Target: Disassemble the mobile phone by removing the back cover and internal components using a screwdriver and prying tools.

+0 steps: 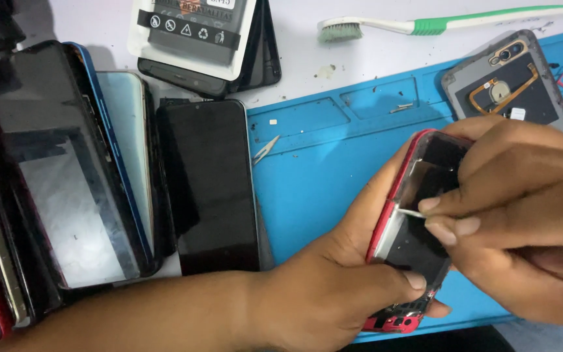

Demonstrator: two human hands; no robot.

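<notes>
Bare blue mat (320,189) beside stacked phones (99,176)

The left hand (333,287) cradles a red-framed phone (412,228) from below, thumb pressed across its lower edge, over the blue repair mat (320,169). The right hand (522,215) pinches a thin pale tool (410,212), its tip touching the phone's left inner edge. Behind the hands, a grey phone back cover (506,81) lies on the mat. A green-and-white toothbrush (438,25) rests on the white table. To the left, a black phone (213,186) lies face up beside a stack of phone screens (60,176). Tweezers (265,150) sit on the mat's edge.
</notes>
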